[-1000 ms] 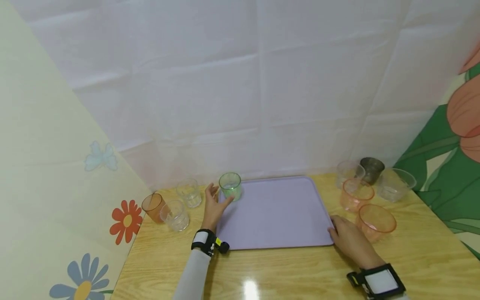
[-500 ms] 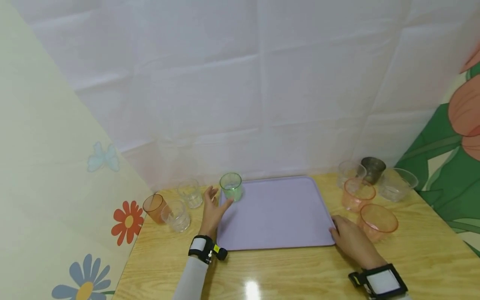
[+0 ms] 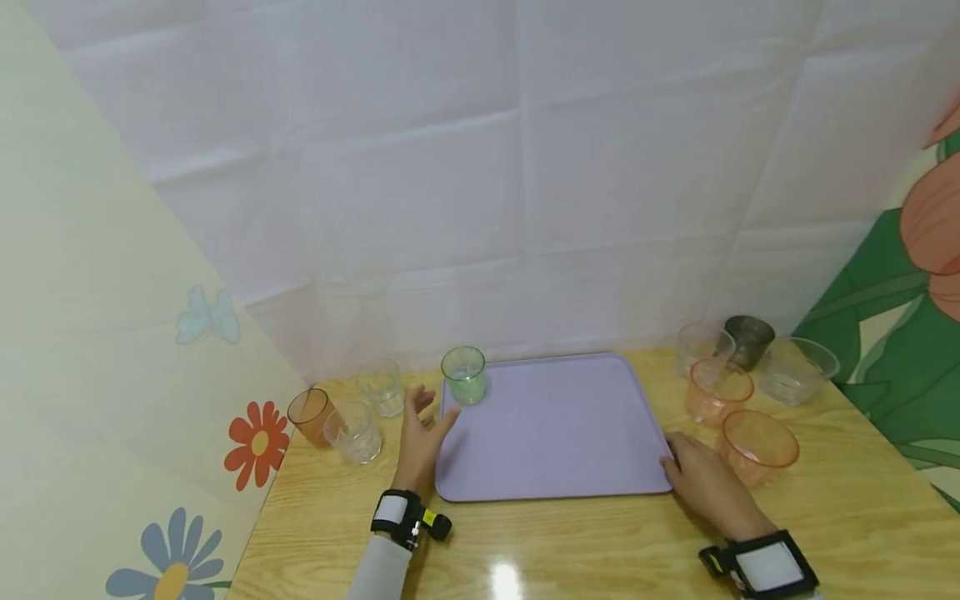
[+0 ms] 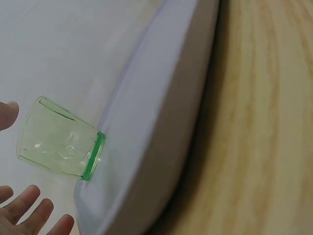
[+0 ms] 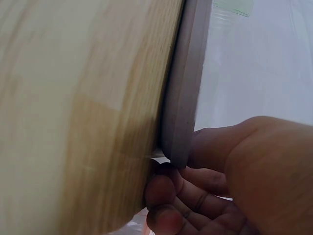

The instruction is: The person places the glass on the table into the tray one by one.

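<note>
A green see-through cup (image 3: 465, 377) stands upright on the back left corner of the lilac tray (image 3: 555, 433). My left hand (image 3: 422, 437) is just in front and to the left of it, thumb and fingers spread, holding nothing. In the left wrist view a gap shows between the fingertips (image 4: 41, 213) and the green cup (image 4: 61, 142). At the tray's front right corner, my right hand (image 3: 705, 479) grips the edge. The right wrist view shows its thumb (image 5: 210, 147) against the tray rim (image 5: 183, 98) and the other fingers curled below the corner.
Left of the tray stand an amber cup (image 3: 311, 417) and two clear glasses, one clear glass (image 3: 360, 437) nearest. To the right are two orange bowls, the nearer orange bowl (image 3: 757, 446) close beside my right hand, a dark cup (image 3: 748, 342), and a clear bowl (image 3: 797, 372). A white sheet (image 3: 480, 208) hangs behind.
My left hand has drawn back from the green cup, toward me and slightly left, leaving it standing on the tray. The right hand stays at the tray's corner.
</note>
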Tool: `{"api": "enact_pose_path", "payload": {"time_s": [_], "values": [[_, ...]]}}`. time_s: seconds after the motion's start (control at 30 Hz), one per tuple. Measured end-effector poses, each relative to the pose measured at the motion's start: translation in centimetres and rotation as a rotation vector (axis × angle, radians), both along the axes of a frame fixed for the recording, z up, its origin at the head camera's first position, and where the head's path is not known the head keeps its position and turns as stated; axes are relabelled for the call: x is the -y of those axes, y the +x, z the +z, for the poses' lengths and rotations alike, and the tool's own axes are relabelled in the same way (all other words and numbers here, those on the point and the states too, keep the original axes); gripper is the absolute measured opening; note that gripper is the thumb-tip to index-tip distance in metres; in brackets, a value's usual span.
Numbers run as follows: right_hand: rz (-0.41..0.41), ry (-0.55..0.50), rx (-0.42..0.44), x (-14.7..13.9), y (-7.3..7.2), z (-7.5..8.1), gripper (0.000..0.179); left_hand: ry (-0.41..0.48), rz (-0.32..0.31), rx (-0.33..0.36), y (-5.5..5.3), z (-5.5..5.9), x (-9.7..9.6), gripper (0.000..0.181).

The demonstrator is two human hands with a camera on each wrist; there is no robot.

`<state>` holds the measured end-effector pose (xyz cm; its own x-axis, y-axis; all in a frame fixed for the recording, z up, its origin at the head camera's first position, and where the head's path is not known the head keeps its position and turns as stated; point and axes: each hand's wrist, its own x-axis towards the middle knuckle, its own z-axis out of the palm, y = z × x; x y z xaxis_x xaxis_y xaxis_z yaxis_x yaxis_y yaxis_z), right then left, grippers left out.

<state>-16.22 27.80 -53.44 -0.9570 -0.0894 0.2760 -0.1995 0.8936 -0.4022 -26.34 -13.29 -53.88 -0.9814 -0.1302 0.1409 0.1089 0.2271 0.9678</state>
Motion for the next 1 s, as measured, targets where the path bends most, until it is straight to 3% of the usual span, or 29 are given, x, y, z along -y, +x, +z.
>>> {"api": "enact_pose_path", "payload": {"time_s": [0.7, 1.0], "values": [[-0.009, -0.008, 0.018, 0.1, 0.0, 0.1, 0.032, -0.07, -0.026, -0.164, 2.3, -0.3, 2.3, 0.048], [-0.002, 0.001, 0.015, 0.0, -0.1, 0.1, 0.031, -0.079, 0.006, -0.15, 3.4, -0.3, 3.2, 0.036]]}}
